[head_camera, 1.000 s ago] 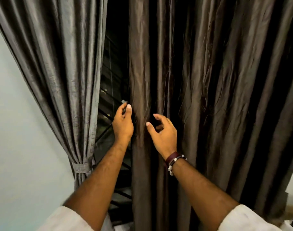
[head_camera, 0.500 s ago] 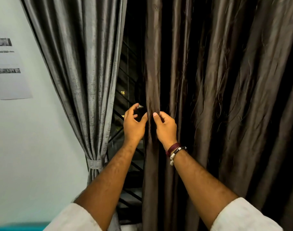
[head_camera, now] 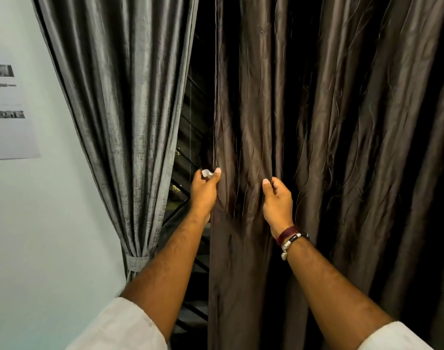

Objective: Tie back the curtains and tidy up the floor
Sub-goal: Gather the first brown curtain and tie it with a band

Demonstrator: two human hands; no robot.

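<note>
Far left of frame: pale wall (head_camera: 39, 223) with a printed paper sheet (head_camera: 9, 109) stuck at upper left, text blurred. Next, grey curtain (head_camera: 130, 97) hangs from top, already gathered and cinched by a matching tieback (head_camera: 136, 261) at lower left. Centre gap shows dark window with slanted bars (head_camera: 190, 137). Left hand (head_camera: 204, 190) at frame centre, grip pinching the left edge of the dark brown curtain (head_camera: 342, 147), thumb on the front; a small pale scrap (head_camera: 206, 173) is tucked in its fingers, what it is cannot tell. Right hand (head_camera: 277, 200) just right of centre, grip closed around a fold of the same brown curtain, thumb up. Bracelets (head_camera: 290, 238) on right wrist. Brown curtain fills centre to right edge, hanging loose, untied. White sleeves (head_camera: 120, 327) at bottom corners.
</note>
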